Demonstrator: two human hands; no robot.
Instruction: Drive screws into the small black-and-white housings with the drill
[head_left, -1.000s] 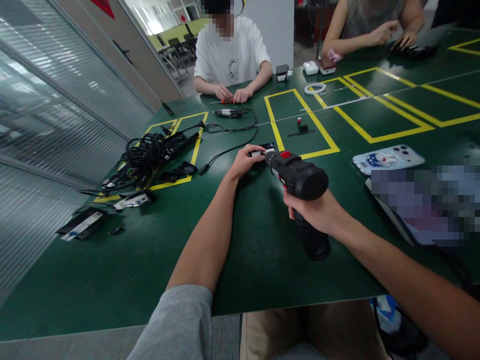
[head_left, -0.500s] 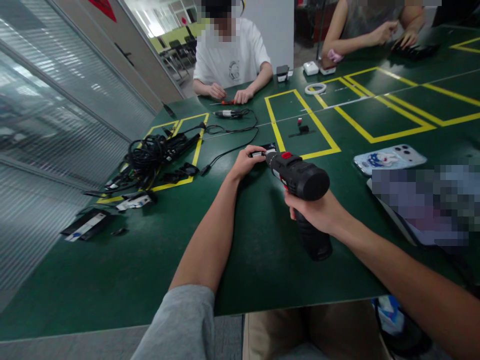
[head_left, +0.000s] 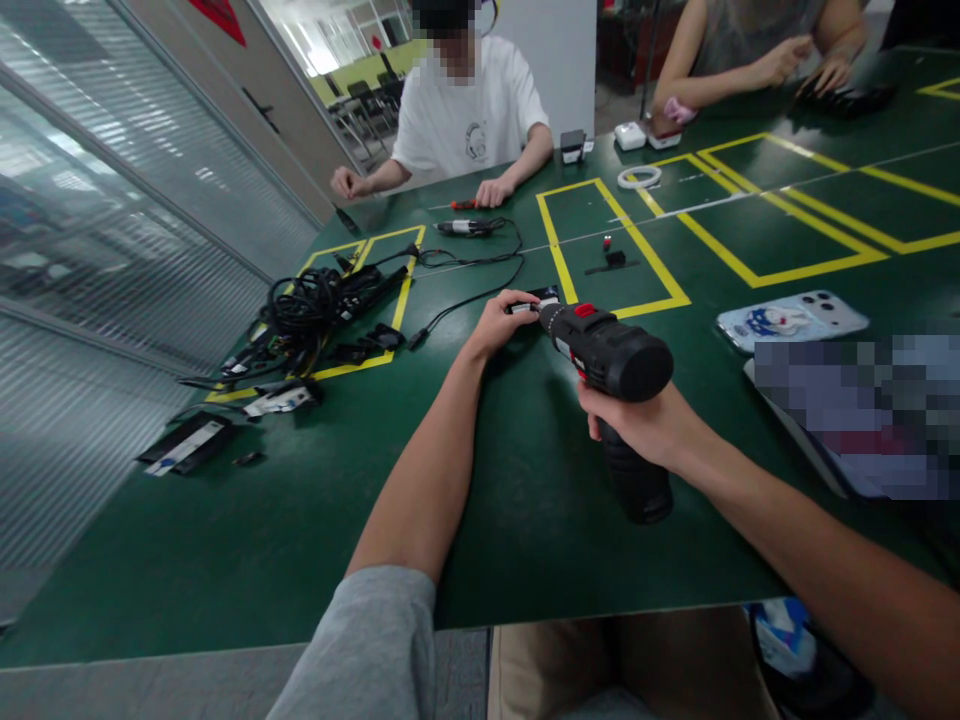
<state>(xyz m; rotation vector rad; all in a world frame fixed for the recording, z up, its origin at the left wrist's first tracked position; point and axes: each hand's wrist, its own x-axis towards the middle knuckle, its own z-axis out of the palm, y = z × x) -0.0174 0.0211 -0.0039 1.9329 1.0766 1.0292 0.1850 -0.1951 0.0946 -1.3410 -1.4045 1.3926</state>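
Observation:
A black cordless drill with red switches is gripped around its handle by my right hand. Its chuck points forward and left, right up to the fingers of my left hand. Those fingers are closed on a small black part lying on the green table. Most of that part is hidden behind the hand and the drill's tip, so its kind is unclear. Where the bit meets it cannot be made out.
Coiled black cables lie to the left, near a black box. Beyond my hands is a pen-shaped tool with a cord. A phone lies at the right. Across the table, one person touches an orange-handled screwdriver; another sits farther right.
The person opposite has moved one hand away from the screwdriver, out toward the table's left edge. My view has shifted slightly; my hands and the drill keep their places.

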